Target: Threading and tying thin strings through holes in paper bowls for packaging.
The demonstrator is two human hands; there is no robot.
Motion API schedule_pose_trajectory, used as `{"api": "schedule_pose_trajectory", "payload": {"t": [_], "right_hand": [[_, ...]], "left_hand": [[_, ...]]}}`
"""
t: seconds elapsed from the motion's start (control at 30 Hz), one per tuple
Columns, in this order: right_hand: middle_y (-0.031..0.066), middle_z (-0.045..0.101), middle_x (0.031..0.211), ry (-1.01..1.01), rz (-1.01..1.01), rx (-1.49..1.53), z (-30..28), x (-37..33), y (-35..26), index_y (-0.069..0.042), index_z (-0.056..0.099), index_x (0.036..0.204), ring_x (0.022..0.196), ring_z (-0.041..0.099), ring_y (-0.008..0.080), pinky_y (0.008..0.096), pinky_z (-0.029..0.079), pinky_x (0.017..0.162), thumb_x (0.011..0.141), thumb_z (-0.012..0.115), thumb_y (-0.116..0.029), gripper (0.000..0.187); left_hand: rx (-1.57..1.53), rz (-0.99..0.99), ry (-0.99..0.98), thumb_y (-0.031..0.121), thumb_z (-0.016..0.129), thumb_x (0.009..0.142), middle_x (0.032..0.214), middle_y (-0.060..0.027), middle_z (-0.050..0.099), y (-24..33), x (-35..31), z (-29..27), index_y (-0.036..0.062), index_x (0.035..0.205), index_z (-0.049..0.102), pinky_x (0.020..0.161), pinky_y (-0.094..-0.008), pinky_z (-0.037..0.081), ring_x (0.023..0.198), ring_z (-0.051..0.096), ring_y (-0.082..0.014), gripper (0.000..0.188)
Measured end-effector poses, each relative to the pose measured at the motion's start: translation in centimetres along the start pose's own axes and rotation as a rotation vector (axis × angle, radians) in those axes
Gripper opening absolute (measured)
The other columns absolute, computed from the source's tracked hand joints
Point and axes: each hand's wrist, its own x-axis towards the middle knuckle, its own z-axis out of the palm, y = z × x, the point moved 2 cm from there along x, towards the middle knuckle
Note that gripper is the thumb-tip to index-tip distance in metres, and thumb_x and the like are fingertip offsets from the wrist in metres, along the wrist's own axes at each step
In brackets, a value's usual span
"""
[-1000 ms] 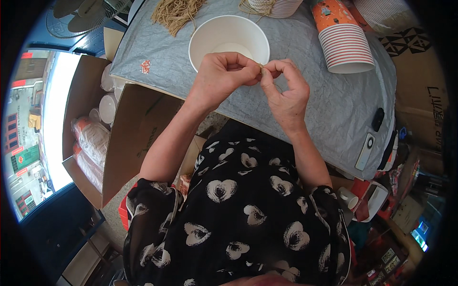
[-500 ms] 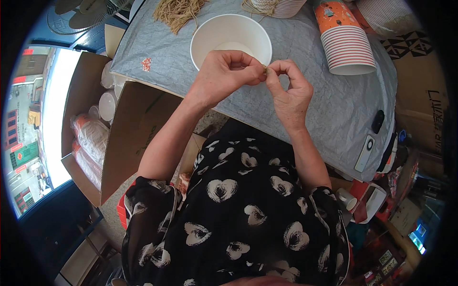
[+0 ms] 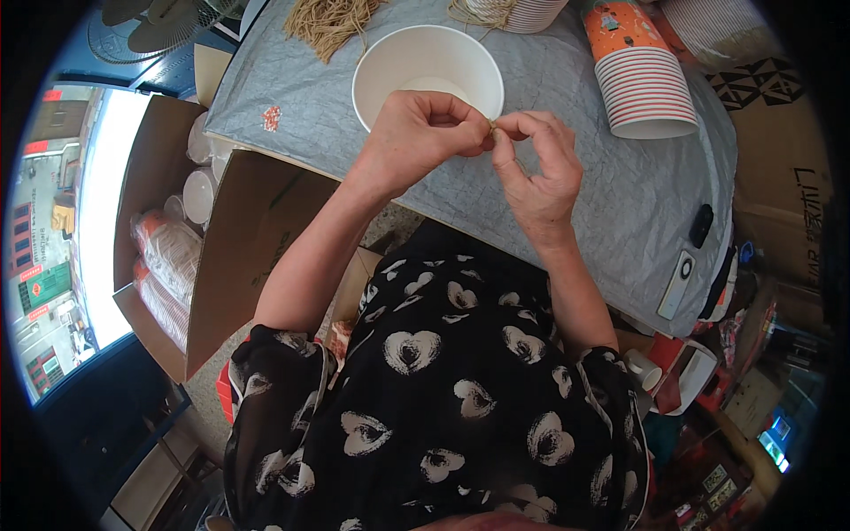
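The work looks unfinished: the left hand and right hand both have fingers pinched on string, and a loose bundle lies beside the bowl.

Forearms reach forward, left hand and right hand meeting with pinched thumbs and forefingers.

White bowl, tan cords, grey tablecloth, black blouse, cream hearts

Bright opening at left, grey floor
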Motion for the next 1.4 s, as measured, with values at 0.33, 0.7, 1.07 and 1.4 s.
{"api": "schedule_pose_trajectory", "payload": {"t": [0.33,0.7,1.07,1.4], "right_hand": [[0.0039,0.065,0.087,-0.022,0.217,0.157,0.3,-0.9,0.6,-0.003,0.063,0.094,0.08,0.062,0.0172,0.0335,0.047,0.082,0.083,0.071,-0.001,0.013],[0.0038,0.066,0.091,-0.085,0.367,0.344,-0.5,-0.2,0.7,0.001,0.066,0.11,0.085,0.061,0.0118,0.0277,0.05,0.082,0.093,0.068,-0.008,0.019],[0.0022,0.07,0.094,-0.067,0.653,0.698,-0.7,-0.3,2.2,0.0,0.071,0.101,0.086,0.065,0.0085,0.0237,0.052,0.079,0.095,0.069,-0.011,0.013],[0.0025,0.069,0.096,0.001,0.645,0.542,-1.9,-0.8,3.3,0.0,0.069,0.111,0.086,0.061,0.0074,0.023,0.051,0.077,0.095,0.068,-0.009,0.019]], "left_hand": [[0.051,0.004,-0.012,0.013,0.07,0.093,0.09,-0.0109,0.073,0.2,-0.2,0.4,-0.0056,0.1,0.072,0.081,-0.0277,0.059,0.086,0.071,-0.0151,0.02],[0.021,0.041,-0.049,0.016,0.069,0.096,0.096,-0.0118,0.073,-0.1,0.1,0.1,-0.0055,0.104,0.07,0.082,-0.0278,0.06,0.09,0.073,-0.0183,0.023],[-0.013,0.0,-0.199,0.016,0.063,0.1,0.1,-0.0102,0.071,0.5,0.8,0.8,-0.002,0.114,0.06,0.08,-0.0264,0.06,0.091,0.073,-0.0175,0.024],[0.017,-0.035,-0.17,0.008,0.064,0.097,0.096,-0.0131,0.073,0.6,1.0,0.9,-0.0007,0.119,0.057,0.078,-0.0259,0.059,0.089,0.072,-0.0168,0.024]]}}
